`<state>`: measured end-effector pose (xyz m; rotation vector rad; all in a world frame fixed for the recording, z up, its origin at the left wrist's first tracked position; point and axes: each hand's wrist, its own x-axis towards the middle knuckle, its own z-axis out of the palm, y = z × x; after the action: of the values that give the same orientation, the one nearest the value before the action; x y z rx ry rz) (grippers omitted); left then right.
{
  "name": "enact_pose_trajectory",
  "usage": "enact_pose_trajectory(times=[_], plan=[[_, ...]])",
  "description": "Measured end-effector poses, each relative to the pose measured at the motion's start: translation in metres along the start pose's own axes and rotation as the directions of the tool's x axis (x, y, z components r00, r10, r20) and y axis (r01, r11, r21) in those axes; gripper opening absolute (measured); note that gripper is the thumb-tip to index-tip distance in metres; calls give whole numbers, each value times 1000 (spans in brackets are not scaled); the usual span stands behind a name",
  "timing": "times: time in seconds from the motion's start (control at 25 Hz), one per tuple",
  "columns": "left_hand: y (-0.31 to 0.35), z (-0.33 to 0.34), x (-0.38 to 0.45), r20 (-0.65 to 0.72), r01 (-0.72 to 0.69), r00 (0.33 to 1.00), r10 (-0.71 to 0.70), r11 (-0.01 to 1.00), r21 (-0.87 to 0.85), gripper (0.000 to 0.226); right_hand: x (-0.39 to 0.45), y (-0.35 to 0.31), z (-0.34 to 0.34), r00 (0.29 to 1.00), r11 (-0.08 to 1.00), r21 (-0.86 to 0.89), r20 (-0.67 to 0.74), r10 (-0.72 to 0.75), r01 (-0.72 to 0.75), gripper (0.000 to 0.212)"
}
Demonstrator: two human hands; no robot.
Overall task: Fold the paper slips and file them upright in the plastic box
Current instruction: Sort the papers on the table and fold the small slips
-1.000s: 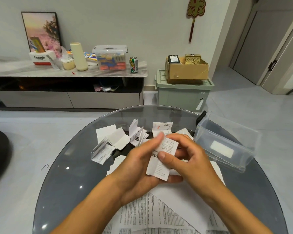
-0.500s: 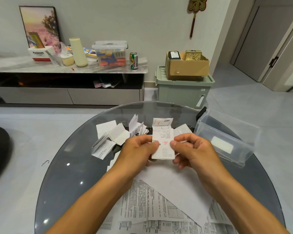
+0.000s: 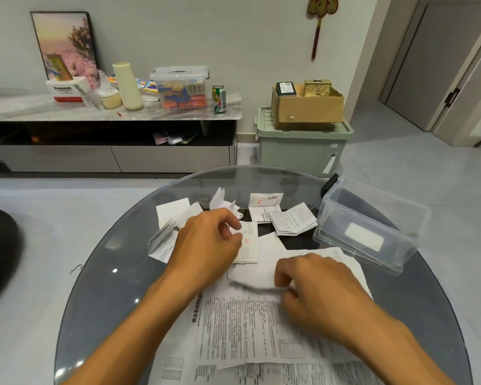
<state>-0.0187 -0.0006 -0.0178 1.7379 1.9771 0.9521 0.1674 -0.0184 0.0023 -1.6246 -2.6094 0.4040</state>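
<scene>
Round glass worktop (image 3: 117, 273). Left hand (image 3: 206, 240) pinches a narrow printed slip (image 3: 247, 243) between thumb and forefinger, slip lying over other papers at mid-worktop. Right hand (image 3: 317, 284), blurred, fingers curled on the edge of a white sheet (image 3: 250, 276) near centre; grip grasping it. Clear plastic box (image 3: 372, 232) at far right, tilted, apart from both hands. Folded slips (image 3: 292, 218) scattered on the far side. Large printed sheets (image 3: 247, 329) lie near.

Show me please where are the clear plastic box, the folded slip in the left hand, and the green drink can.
clear plastic box (image 3: 328, 218): head view, on its near left wall.
folded slip (image 3: 249, 245): head view, on its printed face.
left hand (image 3: 206, 240): head view, on its back.
green drink can (image 3: 219, 98): head view, on its side.
</scene>
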Motion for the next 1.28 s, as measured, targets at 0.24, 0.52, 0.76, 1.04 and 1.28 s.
enact_pose_trajectory(times=[0.24, 0.52, 0.76, 1.04, 1.28], plan=[[17, -13, -1, 294, 297, 952, -82, 462, -835, 52, 4, 33, -28, 989, -29, 998, 59, 134, -56, 27], [23, -10, -9, 407, 432, 900, -158, 465, -773, 30, 12, 37, -23, 964, 226, 972, 7, 267, -70, 19], [23, -17, -6, 285, 318, 946, -151, 288, -903, 31, 15, 41, -23, 971, -61, 996, 78, 225, -66, 29], [20, -10, -7, 249, 251, 968, -29, 150, -956, 37, 15, 26, -7, 942, 276, 961, -68, 328, -27, 25], [23, 8, -17, 233, 246, 968, -88, 472, -846, 52, 19, 17, 4, 960, 122, 990, -105, 258, 75, 48]])
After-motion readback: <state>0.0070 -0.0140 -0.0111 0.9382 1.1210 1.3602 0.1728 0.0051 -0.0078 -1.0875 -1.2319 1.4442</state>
